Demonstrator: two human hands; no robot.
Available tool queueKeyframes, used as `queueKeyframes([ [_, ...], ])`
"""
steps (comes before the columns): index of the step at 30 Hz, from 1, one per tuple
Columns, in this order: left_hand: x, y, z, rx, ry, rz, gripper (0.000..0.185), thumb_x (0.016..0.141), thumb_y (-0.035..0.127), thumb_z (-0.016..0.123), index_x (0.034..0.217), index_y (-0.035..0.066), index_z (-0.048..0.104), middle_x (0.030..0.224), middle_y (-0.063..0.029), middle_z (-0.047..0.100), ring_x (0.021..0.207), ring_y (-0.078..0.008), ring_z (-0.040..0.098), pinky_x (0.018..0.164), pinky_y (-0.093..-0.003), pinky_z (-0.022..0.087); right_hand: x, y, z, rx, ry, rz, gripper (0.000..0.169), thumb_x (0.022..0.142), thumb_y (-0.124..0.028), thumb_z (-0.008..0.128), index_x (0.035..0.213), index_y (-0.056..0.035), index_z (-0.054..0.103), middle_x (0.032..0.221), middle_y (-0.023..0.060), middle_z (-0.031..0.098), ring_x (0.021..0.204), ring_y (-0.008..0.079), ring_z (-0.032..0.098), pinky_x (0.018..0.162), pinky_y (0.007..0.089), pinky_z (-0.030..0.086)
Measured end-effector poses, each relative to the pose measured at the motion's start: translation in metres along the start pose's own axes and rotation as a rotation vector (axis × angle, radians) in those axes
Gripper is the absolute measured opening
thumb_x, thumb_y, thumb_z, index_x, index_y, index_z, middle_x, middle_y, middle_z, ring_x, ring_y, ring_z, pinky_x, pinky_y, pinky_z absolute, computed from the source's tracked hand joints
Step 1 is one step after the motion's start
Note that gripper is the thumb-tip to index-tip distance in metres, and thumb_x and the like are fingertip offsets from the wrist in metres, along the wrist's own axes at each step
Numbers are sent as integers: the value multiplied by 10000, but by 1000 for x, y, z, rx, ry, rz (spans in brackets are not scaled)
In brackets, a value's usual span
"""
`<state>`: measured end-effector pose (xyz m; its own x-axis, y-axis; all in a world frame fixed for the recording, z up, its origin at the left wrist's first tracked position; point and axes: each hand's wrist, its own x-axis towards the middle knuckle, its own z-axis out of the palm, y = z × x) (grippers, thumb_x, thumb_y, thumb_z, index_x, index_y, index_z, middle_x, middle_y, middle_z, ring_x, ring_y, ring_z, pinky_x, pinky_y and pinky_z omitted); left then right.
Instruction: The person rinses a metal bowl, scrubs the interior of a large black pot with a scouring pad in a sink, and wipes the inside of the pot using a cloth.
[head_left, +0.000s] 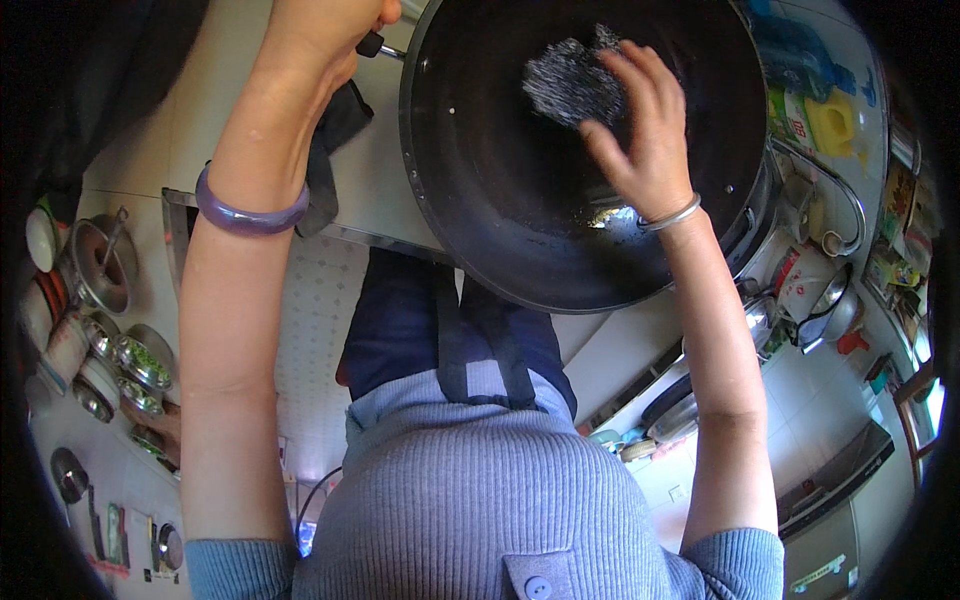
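Observation:
A large black wok (495, 202) lies before me, tilted, with its inside facing up towards the camera. My left hand (330, 37), at the top edge of the picture, is closed around the wok's handle, whose black end and metal rod (386, 51) show beside it. Inside the wok, my right hand (646, 127) has its fingers spread at the right edge of a dark, glossy mesh-like scouring pad (571, 81). Whether the fingers grip the pad or only touch it, I cannot tell. A little shiny liquid (615, 217) is in the wok below my right hand.
A curved metal faucet (855, 210) stands right of the wok, near a yellow bottle (831, 126) and a blue plastic bottle (795, 56). Stacked bowls (806, 285) are below it. At left are a metal pot (101, 262) and several dishes, one with chopped greens (142, 361).

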<state>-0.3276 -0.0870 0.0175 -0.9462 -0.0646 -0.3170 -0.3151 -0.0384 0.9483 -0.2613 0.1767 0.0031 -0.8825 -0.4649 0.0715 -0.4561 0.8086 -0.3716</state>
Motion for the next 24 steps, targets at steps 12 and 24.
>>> queueKeyframes([
  [12,0,-2,1,-14,-8,-9,165,859,166,596,748,48,563,538,50,440,372,-30,352,346,-186,259,2,1,10,-214,-161,-155,590,682,-313,709,1189,-68,532,1229,103,457,1132,306,418,927,397,404],
  [24,-1,0,2,-19,-6,-22,144,860,168,591,782,46,582,531,53,435,366,-29,358,342,-179,263,6,-2,35,-26,-43,-55,474,627,-24,674,1090,-76,585,1049,105,534,977,305,491,852,371,448],
])
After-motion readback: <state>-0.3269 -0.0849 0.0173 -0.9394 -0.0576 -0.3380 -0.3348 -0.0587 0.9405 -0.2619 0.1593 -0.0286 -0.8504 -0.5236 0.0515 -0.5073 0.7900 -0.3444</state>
